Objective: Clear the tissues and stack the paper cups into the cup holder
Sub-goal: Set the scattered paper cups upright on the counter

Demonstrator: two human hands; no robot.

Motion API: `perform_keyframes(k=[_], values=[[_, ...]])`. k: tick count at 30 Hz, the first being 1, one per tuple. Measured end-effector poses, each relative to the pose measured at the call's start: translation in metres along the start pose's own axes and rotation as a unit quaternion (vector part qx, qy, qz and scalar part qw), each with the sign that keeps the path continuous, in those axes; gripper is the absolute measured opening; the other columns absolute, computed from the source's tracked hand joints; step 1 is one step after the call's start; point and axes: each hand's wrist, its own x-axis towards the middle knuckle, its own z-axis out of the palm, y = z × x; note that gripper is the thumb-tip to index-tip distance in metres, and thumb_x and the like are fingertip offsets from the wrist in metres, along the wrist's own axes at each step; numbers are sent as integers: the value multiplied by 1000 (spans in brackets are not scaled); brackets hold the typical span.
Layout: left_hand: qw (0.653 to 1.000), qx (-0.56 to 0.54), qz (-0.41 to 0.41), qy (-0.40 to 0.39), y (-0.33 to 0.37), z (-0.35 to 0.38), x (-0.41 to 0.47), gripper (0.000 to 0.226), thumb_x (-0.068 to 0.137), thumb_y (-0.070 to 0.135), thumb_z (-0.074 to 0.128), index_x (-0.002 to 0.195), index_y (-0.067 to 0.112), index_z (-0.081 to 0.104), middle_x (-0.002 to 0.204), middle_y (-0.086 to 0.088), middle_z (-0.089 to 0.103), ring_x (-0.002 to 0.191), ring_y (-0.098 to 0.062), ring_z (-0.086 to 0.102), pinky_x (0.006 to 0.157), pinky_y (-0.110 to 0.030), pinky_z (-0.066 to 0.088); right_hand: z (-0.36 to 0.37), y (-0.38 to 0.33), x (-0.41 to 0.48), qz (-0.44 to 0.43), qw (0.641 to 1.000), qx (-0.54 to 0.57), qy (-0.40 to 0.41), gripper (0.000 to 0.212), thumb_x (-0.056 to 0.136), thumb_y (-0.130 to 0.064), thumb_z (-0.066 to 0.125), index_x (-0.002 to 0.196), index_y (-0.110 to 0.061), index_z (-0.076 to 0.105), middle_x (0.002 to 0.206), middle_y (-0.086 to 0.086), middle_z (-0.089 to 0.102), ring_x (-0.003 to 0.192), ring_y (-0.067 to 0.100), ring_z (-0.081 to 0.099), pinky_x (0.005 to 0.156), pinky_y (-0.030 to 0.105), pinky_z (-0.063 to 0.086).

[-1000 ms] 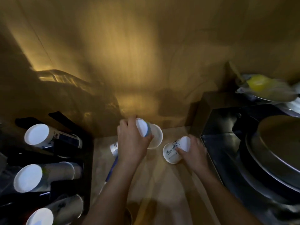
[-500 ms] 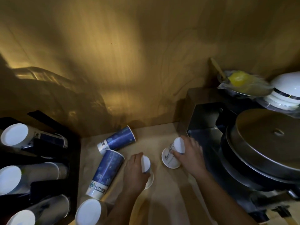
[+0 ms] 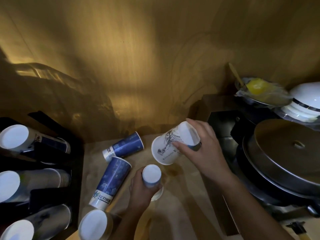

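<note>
Head view, dim and yellow-lit: the right hand (image 3: 204,149) has its grip closed on a white cup (image 3: 170,146) by the base end, tilted with the mouth down and to the left, lifted off the bench (image 3: 181,213). The left hand (image 3: 140,191) has its grip closed around an upside-down cup (image 3: 151,175) that stands on the bench just below the white cup. Two blue cups lie on their sides to the left: a far one (image 3: 123,147) near the wall and a near one (image 3: 110,181) with its mouth toward the white cup. Another cup (image 3: 94,225) shows its white base at the bottom edge. At far left the black holder (image 3: 76,170) carries three rows of stacked cups: top (image 3: 14,136), middle (image 3: 8,186) and bottom (image 3: 17,230). At right sits a round metal lid (image 3: 290,149). I see no tissues.
</note>
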Motion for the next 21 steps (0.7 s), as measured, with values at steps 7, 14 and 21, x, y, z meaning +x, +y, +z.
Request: perform_keyframes(k=[7, 14, 21], values=[[999, -30, -19, -29, -5, -2, 2, 78, 51, 26, 83, 122, 21, 53, 121, -6, 62, 116, -25, 56, 99, -50, 45, 35, 1, -7, -62, 990, -50, -113, 64, 72, -53, 66, 127, -39, 36, 122, -13, 43, 107, 0, 33, 87, 25, 32], [998, -55, 3, -26, -8, -3, 4, 76, 46, 39, 82, 116, 22, 59, 111, -3, 70, 107, -21, 64, 94, -46, 50, 71, 23, -15, -70, 981, -72, -164, 69, 72, -51, 62, 131, -23, 40, 125, 1, 48, 112, 11, 38, 89, 24, 29], [999, 19, -21, -23, -30, 13, 7, 71, 53, 33, 83, 114, 35, 48, 120, 6, 61, 110, -13, 55, 96, -36, 44, 104, 54, -31, -47, 966, -93, -238, 70, 74, -37, 68, 134, -20, 36, 134, 2, 44, 117, 12, 36, 92, 22, 30]])
